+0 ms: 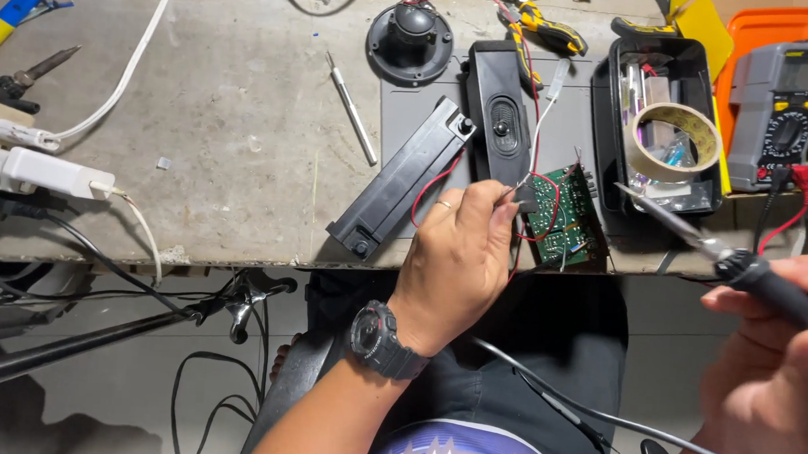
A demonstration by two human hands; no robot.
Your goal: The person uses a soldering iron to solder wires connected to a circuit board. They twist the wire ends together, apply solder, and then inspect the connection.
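Observation:
My left hand (456,262), with a ring and a dark wristwatch, pinches thin wires at the edge of a green circuit board (566,217) near the bench's front edge. Red wires (540,183) loop from the board up the bench. My right hand (779,366) grips a black-handled soldering iron (698,241); its metal tip points left, hanging a little right of the board. Two long black speaker housings (405,176) (500,112) lie just behind my left hand.
A black tray (611,146) holds a roll of tape (674,140) and small parts. A grey multimeter (783,109) sits at the far right. A round speaker (410,41), tweezers (351,121), pliers (548,27) and a power strip (2,155) with plugged cables lie on the bench.

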